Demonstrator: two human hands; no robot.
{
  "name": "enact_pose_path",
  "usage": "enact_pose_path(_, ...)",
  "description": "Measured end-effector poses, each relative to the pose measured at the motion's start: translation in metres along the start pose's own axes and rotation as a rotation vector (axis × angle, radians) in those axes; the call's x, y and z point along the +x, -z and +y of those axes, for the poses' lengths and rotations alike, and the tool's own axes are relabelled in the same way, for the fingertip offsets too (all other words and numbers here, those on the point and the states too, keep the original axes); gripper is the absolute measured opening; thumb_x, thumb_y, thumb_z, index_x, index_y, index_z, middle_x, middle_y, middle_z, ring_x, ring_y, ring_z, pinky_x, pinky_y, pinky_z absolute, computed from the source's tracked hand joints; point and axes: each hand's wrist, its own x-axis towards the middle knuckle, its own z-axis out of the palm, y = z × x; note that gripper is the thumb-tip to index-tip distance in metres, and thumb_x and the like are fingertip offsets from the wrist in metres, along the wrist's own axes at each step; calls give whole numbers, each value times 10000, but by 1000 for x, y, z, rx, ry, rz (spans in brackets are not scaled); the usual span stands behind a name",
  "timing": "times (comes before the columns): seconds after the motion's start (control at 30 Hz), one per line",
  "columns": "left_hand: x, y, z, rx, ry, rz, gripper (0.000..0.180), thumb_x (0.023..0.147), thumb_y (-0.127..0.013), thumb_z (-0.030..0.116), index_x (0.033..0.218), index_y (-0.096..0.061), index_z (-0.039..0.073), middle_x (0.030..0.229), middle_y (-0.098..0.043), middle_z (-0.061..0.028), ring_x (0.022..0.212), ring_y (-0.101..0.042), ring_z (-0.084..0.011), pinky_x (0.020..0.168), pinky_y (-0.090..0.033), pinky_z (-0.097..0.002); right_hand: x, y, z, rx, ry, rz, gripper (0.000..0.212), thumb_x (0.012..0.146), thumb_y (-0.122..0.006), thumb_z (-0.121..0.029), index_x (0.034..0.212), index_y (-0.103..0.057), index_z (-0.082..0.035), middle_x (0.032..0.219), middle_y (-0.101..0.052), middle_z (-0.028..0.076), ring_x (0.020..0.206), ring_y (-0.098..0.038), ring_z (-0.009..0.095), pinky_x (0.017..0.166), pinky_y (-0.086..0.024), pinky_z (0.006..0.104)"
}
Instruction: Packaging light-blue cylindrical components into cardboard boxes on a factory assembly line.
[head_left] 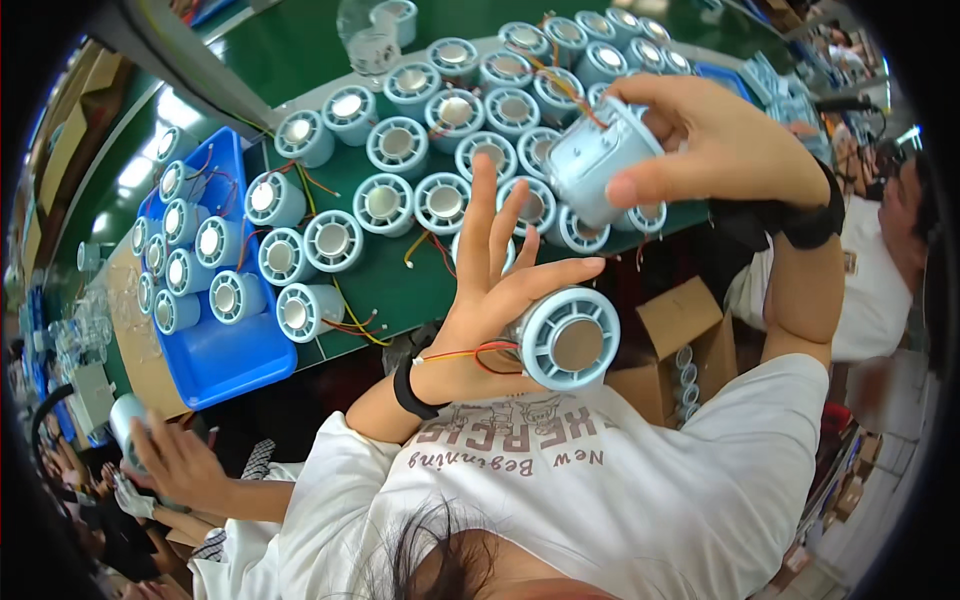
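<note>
My left hand [480,290] is in front of my chest with its fingers stretched upward. Between its thumb and palm sits a light blue cylindrical housing [572,340], its ribbed end with a silver disc facing up. Red, yellow and dark wires from this housing lie across my wrist. My right hand [715,140] grips a second light blue cylindrical housing [605,165] between thumb and fingers, tilted, its side showing and wires at its upper end. It is held above many similar housings [443,203] standing on the green table, ribbed ends up.
A blue tray [235,365] with several more housings lies at the left on the table [395,285]. Clear plastic cups [372,45] stand at the far side. An open cardboard box [680,320] is below the table's near edge. Co-workers are close on both sides; one's hand [180,460] holds a housing.
</note>
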Motion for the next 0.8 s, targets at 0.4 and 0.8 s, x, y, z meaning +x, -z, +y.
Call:
enact_pose_path(0.4,-4,-48,-26,-600,149,-275,849,658,-904,266,1387,-494,120,1525,-116,-267,1388,-319,-421,1094,-396,-501,-97,-48,68,232,-59,96,542,870,-698,-414,1228,-596,-21,734,-636,73,646,-620,139,550,-462,256)
enact_pose_path(0.8,-1,-72,-49,-1727,424,-348,1063,638,-907,248,1501,-296,139,1491,-277,-269,1322,-390,-503,1074,-415,-493,-100,-65,104,63,444,194,870,599,-893,-124,1379,-510,-79,1242,-626,77,990,-659,160,778,-539,260)
